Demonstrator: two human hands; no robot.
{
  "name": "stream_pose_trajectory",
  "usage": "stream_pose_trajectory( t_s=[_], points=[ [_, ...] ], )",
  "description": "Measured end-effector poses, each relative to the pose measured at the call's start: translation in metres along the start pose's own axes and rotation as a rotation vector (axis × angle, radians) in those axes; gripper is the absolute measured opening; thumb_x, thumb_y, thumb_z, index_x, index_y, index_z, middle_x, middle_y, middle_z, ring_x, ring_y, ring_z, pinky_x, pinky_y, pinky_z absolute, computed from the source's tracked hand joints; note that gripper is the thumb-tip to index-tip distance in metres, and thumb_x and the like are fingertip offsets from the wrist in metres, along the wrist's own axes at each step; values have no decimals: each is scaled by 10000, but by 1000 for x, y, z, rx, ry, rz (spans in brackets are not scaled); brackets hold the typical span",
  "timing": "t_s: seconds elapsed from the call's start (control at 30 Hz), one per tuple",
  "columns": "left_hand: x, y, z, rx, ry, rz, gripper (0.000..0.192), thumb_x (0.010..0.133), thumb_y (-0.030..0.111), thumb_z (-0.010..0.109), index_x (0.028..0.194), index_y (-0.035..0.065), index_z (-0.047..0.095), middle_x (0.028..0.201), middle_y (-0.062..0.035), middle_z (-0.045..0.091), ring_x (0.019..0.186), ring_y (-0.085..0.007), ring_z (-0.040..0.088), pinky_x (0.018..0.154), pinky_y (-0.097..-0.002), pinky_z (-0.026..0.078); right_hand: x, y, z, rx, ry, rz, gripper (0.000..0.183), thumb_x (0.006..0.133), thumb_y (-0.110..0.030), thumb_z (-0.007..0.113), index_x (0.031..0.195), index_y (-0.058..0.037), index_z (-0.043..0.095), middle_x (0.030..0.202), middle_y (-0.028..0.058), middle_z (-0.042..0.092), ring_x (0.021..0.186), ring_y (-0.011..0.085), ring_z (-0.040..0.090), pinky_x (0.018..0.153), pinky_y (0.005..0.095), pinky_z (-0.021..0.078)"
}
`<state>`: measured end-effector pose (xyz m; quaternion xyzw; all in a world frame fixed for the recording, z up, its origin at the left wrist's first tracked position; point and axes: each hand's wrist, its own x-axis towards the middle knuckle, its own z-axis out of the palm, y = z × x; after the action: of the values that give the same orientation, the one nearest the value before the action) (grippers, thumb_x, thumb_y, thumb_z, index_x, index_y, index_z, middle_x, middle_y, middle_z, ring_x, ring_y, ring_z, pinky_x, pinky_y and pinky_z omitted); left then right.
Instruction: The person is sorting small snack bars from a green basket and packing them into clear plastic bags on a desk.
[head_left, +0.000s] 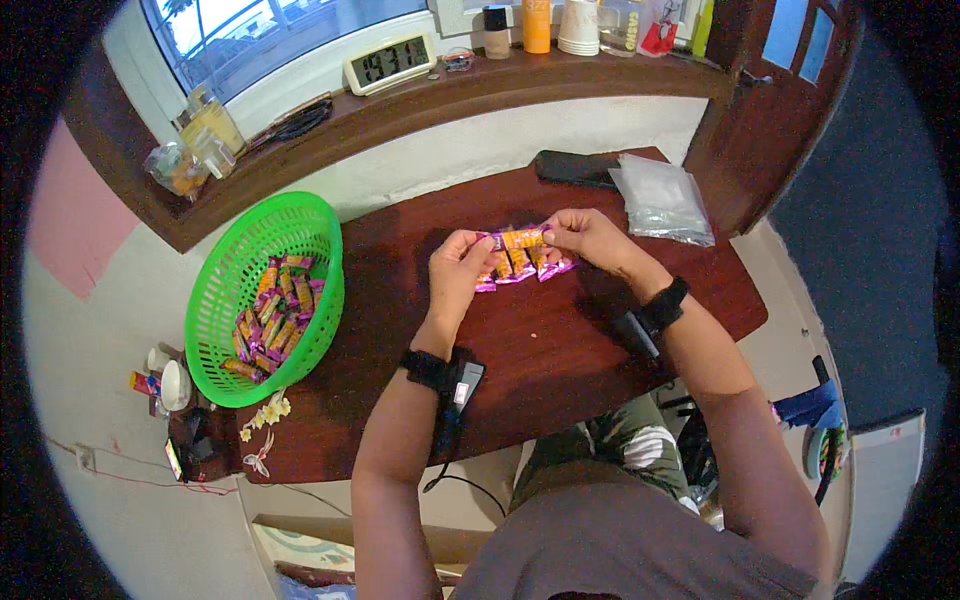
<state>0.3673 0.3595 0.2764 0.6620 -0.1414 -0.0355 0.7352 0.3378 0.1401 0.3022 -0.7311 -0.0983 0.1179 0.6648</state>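
Note:
Between my two hands a wrapped snack bar (523, 238) in purple and yellow foil is stretched lengthwise. My left hand (455, 264) pinches its left end, and my right hand (586, 237) pinches the right end. Beneath it, several more wrapped bars (519, 264) lie side by side on the dark red wooden table (525, 375), partly covered by the held one and my fingers. To the left, a green plastic basket (207, 300) leans with many of the same bars (277, 315) inside.
Clear plastic bags (664, 196) lie at the table's back right, against a black case (574, 169). A digital clock (391, 63), paper cups (579, 28) and bottles (536, 27) line the sill (480, 80). Yellow flowers (268, 412) decorate the front left corner.

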Motion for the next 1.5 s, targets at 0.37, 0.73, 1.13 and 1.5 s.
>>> stream_pose_trajectory(
  t_s=[0.37,0.73,1.13,1.5],
  points=[
    [-17,15,14,397,-90,43,141,858,117,573,804,-12,592,683,-67,628,573,-108,613,529,-223,488,-37,10,24,-299,44,-175,236,832,-65,598,1054,11,573,813,22,586,754,96,567,702,247,468],
    [-19,11,10,506,-80,280,106,842,102,578,831,3,614,722,-53,625,604,-111,595,560,-241,480,-50,7,0,-404,22,-110,207,811,-239,629,918,-62,609,775,70,619,669,145,599,648,297,478],
    [4,-26,-34,1031,-102,474,698,708,289,707,1298,79,400,1372,-206,330,1290,-361,273,1062,-422,232,-19,26,-54,-771,271,3,362,825,-251,588,1143,-84,541,848,129,645,732,230,626,697,333,471],
    [1,-17,-35,1099,-295,343,812,691,367,722,1340,54,347,1373,-197,317,1265,-364,295,1052,-431,246,-16,32,-41,-1162,261,-274,683,777,-454,605,1323,-109,381,1321,235,355,1214,366,357,954,446,341]
  ],
)
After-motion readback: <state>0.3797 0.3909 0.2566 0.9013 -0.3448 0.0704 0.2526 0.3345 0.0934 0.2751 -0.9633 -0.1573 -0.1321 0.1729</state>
